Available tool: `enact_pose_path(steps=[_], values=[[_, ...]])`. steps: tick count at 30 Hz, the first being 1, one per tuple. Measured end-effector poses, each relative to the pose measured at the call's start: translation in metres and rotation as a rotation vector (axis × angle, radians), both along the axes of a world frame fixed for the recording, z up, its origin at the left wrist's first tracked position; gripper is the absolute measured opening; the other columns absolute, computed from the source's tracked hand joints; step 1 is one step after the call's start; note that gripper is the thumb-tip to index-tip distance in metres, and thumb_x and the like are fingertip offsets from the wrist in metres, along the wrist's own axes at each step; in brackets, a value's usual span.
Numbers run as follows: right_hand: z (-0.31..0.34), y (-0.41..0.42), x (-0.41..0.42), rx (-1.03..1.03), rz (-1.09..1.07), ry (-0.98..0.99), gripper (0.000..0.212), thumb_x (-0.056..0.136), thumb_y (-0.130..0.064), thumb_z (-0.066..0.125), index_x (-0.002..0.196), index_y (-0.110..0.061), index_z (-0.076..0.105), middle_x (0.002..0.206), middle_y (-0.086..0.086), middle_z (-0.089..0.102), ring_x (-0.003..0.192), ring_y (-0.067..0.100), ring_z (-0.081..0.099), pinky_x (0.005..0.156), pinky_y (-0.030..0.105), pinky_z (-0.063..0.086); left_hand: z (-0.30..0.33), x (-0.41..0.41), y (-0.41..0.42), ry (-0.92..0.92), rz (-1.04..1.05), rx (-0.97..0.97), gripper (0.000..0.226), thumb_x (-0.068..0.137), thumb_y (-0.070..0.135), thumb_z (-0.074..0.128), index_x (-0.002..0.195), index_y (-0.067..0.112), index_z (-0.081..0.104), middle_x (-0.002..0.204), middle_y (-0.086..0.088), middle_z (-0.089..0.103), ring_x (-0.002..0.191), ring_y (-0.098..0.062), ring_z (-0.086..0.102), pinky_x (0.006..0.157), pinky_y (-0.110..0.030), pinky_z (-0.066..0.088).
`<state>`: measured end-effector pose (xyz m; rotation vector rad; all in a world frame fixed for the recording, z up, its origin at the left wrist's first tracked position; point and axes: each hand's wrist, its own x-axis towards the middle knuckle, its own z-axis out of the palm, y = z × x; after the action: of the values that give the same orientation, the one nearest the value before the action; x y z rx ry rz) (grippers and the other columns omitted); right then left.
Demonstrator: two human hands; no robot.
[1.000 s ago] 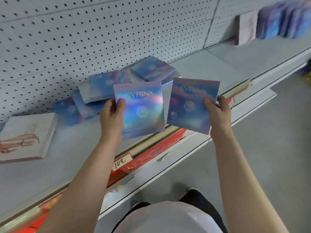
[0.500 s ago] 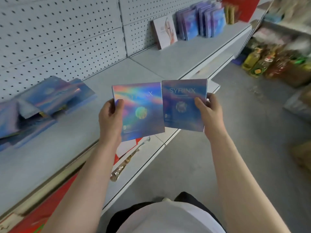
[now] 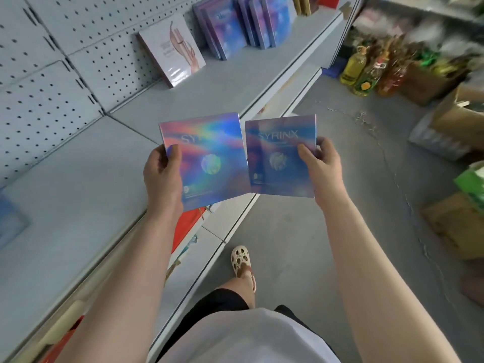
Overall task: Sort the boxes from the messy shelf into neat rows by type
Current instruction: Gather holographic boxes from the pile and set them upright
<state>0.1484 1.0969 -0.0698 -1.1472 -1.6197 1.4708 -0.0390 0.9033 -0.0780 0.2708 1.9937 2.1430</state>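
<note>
— What is the left hand [image 3: 162,176] doing?

— It grips a holographic SYRINX box [image 3: 207,161] by its left edge, thumb curled over the front face, the other fingers hidden behind. The box is held up in the air above the front edge of the grey shelf [image 3: 78,184], face toward the camera.

— And the right hand [image 3: 323,170]?

— Much the same on the other side: it holds a second SYRINX box [image 3: 277,155], bluer in tone, by the right edge, thumb pressed on the front and fingers wrapped behind. That box hangs over the floor [image 3: 327,231], just past the shelf edge.

— Do the two boxes touch?

— Their inner edges sit just beside each other; near the bottom corner they seem to meet, but I cannot tell for certain.

— Where do the sorted ones stand?

— Farther along the shelf, a row of matching blue-purple boxes [image 3: 241,24] stands upright against the pegboard [image 3: 52,87]. In front of that row leans a white box printed with a hand [image 3: 174,51]. At the far left edge a blurred blue box [image 3: 10,224] lies on the shelf.
</note>
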Motion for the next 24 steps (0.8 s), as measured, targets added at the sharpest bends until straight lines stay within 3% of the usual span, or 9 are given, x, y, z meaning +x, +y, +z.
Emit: enact_pose_path(steps=[4,9,12,19,24], values=[[0.007,0.071,-0.033,0.026,-0.020,0.008,0.009,0.092,-0.025,0.065,0.089,-0.031,0.058,0.091,0.000,0.069,0.080,0.022,0.066,0.073,0.044,0.057,0.005,-0.037,0.079,-0.033,-0.023,0.024,0.016,0.095,0.025,0.058,0.079,0.021,0.058,0.085,-0.004,0.062,0.078,-0.020,0.054,0.074,-0.037,0.046],[0.026,0.162,-0.095,0.043,-0.002,0.013,0.007,0.092,-0.024,0.064,0.093,-0.026,0.057,0.105,0.017,0.067,0.081,0.025,0.062,0.073,0.041,0.053,0.021,-0.094,0.163,-0.041,-0.017,0.032,0.013,0.095,0.028,0.058,0.084,0.021,0.059,0.083,0.002,0.067,0.076,-0.017,0.061,0.074,-0.036,0.053],[0.030,0.191,-0.122,0.072,0.027,0.046,0.010,0.093,-0.025,0.064,0.091,-0.026,0.054,0.100,0.015,0.066,0.080,0.020,0.061,0.070,0.039,0.051,0.025,-0.116,0.187,-0.014,-0.002,0.031,0.012,0.095,0.027,0.058,0.084,0.023,0.060,0.083,0.004,0.068,0.076,-0.016,0.061,0.074,-0.036,0.053],[0.027,0.298,-0.227,0.058,0.224,0.065,0.011,0.095,-0.027,0.063,0.097,-0.022,0.054,0.107,0.020,0.066,0.086,0.028,0.064,0.074,0.048,0.056,0.020,-0.177,0.260,0.000,0.191,-0.019,0.019,0.087,0.035,0.059,0.071,0.025,0.056,0.071,0.009,0.058,0.066,-0.011,0.051,0.067,-0.031,0.044],[0.009,0.378,-0.323,0.117,0.488,0.068,0.013,0.093,-0.023,0.064,0.097,-0.015,0.054,0.082,0.016,0.051,0.073,0.022,0.046,0.066,0.037,0.039,0.004,-0.208,0.311,-0.042,0.406,-0.019,0.014,0.095,0.025,0.059,0.082,0.020,0.058,0.074,0.013,0.061,0.071,-0.007,0.056,0.073,-0.030,0.046]])
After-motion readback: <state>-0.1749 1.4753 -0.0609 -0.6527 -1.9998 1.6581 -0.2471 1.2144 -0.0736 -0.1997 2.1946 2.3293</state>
